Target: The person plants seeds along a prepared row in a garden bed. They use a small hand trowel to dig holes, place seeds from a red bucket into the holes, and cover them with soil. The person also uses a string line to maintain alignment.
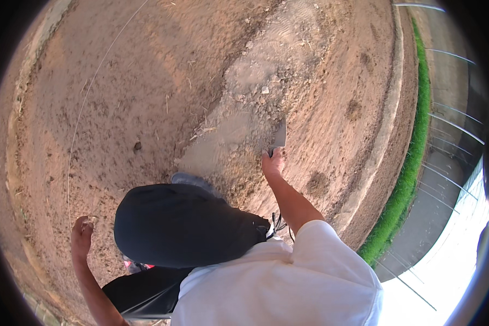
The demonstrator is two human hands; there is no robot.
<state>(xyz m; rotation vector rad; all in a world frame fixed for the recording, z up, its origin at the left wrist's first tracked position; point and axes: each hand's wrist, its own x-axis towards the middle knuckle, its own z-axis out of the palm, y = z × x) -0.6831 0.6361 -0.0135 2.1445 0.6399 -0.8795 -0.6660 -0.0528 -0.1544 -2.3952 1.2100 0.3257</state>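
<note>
Head view: right hand grips blade beside stones; left hand's hold is unclear.

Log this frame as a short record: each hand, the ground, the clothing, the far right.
Right hand: closed on a flat-bladed tool
Left hand: partly curled near a thin line; contact unclear
Ground: reddish-brown soil, paler strip, loose stones
Clothing: white top, dark trousers
Far right: green grass
</note>
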